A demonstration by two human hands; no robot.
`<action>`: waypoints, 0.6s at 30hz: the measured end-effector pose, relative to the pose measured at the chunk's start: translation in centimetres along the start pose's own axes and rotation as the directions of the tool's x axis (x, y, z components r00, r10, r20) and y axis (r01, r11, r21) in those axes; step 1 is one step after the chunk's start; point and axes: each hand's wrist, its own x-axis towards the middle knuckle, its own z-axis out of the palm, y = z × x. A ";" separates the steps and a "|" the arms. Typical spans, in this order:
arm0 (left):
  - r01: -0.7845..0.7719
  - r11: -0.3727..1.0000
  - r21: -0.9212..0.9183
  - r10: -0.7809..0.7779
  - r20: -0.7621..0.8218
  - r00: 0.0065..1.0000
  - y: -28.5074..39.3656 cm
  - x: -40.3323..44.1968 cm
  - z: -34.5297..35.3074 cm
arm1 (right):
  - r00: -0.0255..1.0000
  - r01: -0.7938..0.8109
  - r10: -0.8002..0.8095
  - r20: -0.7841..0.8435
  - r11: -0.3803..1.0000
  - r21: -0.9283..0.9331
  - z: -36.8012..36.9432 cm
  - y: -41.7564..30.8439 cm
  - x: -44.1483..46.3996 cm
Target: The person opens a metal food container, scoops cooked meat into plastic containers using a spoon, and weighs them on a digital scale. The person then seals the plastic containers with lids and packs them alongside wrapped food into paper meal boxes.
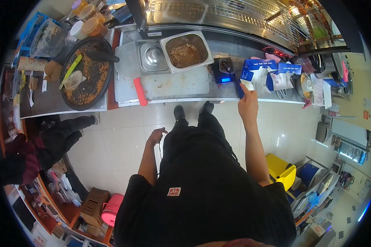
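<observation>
At the far left, another person's dark trousers (66, 128) show, the rest of that body sinking into the lens's black rim. Above them, a round black pan (108, 79) holds brown crumbs, a clear bag partly covering a green-handled utensil (72, 69). The left hand (156, 136) hangs beside the wearer's hip, fingers loosely curled with one pointing right; a thin dark cord (160, 150) runs below it, and I cannot tell whether the hand grips it. On the counter, a steel food pan (193, 66) holds brown food, next to a scale (217, 71) with a lit blue display; the contents of the small tub (226, 65) on it are hard to make out. The right hand (248, 106) reaches up to the blue-and-white cardboard box (259, 64), fingertips at its near left corner; whether they pinch or merely touch the white flap, I cannot tell. The box lies beyond that hand, well apart from the left one, its long axis seemingly left to right, flaps open toward the wearer, its base hidden and its lettering too small to read surely
</observation>
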 end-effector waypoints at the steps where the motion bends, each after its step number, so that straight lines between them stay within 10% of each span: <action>1: 0.000 1.000 -0.003 0.000 -0.002 1.000 0.0 0.0 0.1 | 1.000 -0.019 0.019 0.016 1.000 -0.019 0.1 0.1 0.0; 18: 0.014 0.998 -0.065 -0.017 -0.034 0.999 -1.8 -0.2 0.4 | 0.920 0.360 -0.290 -0.264 0.891 0.277 -6.7 -6.0 3.9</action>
